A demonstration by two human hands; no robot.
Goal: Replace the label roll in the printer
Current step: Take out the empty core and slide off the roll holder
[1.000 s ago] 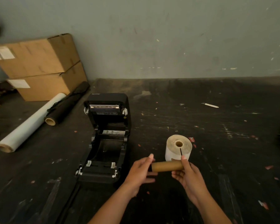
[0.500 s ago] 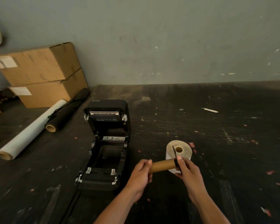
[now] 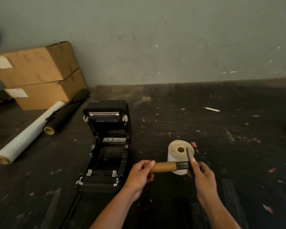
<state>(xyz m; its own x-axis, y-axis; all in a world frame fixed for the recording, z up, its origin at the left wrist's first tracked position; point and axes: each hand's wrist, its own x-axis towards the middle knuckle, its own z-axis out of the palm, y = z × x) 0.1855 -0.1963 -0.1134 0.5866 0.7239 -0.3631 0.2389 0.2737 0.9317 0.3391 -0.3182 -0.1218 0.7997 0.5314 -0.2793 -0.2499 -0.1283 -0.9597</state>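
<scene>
Printer (image 3: 106,146) sits open on the dark table (image 3: 238,146), lid tipped back, roll bay bare. Just right of it, the left hand (image 3: 139,176) is closed around the left end of the empty cardboard tube (image 3: 163,167). Tube lies level, long axis left to right. A black spindle (image 3: 182,165) pokes from its right end, pointing right into the right hand (image 3: 203,177), whose fingers pinch the spindle's flat end plate. Likely next: draw apart along that axis. New label roll (image 3: 180,150) stands on end just behind, hole up.
</scene>
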